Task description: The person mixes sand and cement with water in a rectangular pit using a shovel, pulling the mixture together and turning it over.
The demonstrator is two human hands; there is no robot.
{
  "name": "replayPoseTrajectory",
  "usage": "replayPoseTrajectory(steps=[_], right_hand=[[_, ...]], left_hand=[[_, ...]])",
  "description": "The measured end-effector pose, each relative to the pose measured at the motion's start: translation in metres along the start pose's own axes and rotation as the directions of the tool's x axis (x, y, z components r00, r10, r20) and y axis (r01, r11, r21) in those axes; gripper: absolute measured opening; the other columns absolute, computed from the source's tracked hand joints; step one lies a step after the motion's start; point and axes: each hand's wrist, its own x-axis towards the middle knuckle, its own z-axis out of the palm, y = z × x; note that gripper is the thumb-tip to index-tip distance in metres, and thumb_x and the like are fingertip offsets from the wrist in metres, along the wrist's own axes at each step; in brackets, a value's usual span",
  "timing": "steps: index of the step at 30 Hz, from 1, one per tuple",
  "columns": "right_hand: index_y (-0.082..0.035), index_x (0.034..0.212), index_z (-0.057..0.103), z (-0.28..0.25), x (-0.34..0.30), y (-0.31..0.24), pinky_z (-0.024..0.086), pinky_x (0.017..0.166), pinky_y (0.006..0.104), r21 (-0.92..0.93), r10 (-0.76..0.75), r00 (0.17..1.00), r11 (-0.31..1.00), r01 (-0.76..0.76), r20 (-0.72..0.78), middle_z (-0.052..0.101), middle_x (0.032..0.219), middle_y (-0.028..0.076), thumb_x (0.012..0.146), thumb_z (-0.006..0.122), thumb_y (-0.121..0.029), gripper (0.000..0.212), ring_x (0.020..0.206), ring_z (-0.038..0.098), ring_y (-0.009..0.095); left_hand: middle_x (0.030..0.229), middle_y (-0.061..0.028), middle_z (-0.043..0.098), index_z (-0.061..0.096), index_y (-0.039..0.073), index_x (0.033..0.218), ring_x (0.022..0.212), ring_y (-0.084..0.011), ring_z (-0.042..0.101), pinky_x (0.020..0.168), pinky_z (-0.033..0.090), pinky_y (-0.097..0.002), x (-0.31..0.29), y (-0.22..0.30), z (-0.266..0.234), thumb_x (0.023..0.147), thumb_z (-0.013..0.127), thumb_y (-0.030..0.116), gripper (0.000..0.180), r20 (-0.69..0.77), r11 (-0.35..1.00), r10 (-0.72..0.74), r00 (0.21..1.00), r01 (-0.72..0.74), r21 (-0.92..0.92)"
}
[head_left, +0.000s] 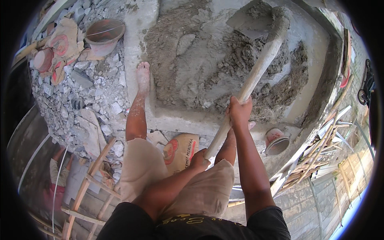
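A hoe with a thick pale wooden handle [262,62] slants up to the right across the view. Its broad grey blade [250,19] is at the far side, over the wet mortar [228,60]. My left hand [199,161] is wrapped round the handle's near end, in front of my shorts. Further up the shaft, my right hand [240,110] also grips it. The mortar lies heaped and spread in a shallow concrete trough [180,117], lumpy and dark near the blade. My bare feet stand at the trough's near and left edges.
Broken stones [92,94] cover the ground at left, with a large bucket [105,36] and torn paper sacks [66,38]. A cement sack [182,150] lies between my legs. A small bucket [277,141] stands right. Wooden ladder-like framing [86,184] and another person [58,176] are lower left.
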Motion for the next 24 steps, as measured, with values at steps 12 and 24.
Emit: replayPoseTrajectory(steps=[12, 24], right_hand=[[0.006, 0.108, 0.05, 0.084, 0.005, 0.148, 0.053, 0.049, 0.0397, -0.406, 0.322, 0.945, 0.858, -0.313, -0.048, 0.063, 0.079, 0.021, 0.076, 0.067, -0.013, 0.041, 0.055, 0.064, 0.029], [0.007, 0.104, 0.052, 0.048, -0.037, 0.236, 0.055, 0.081, 0.0435, -0.683, 0.567, 0.82, 0.627, -0.375, 0.071, 0.065, 0.102, 0.03, 0.074, 0.062, -0.015, 0.038, 0.092, 0.068, 0.04]], left_hand=[[0.082, -0.0165, 0.068, 0.066, -0.001, 0.099, 0.074, -0.0279, 0.068, 0.068, 0.054, -0.0394, -0.04, -0.036, -0.03, 0.065, 0.069, 0.01, 0.036, 0.166, 0.769, -0.611, 0.774, 0.63, -0.108], [0.087, -0.0206, 0.069, 0.068, -0.004, 0.097, 0.085, -0.0335, 0.068, 0.079, 0.052, -0.0404, -0.107, -0.042, 0.016, 0.069, 0.066, 0.022, 0.039, 0.482, 0.86, -0.509, 0.714, 0.451, 0.239]])
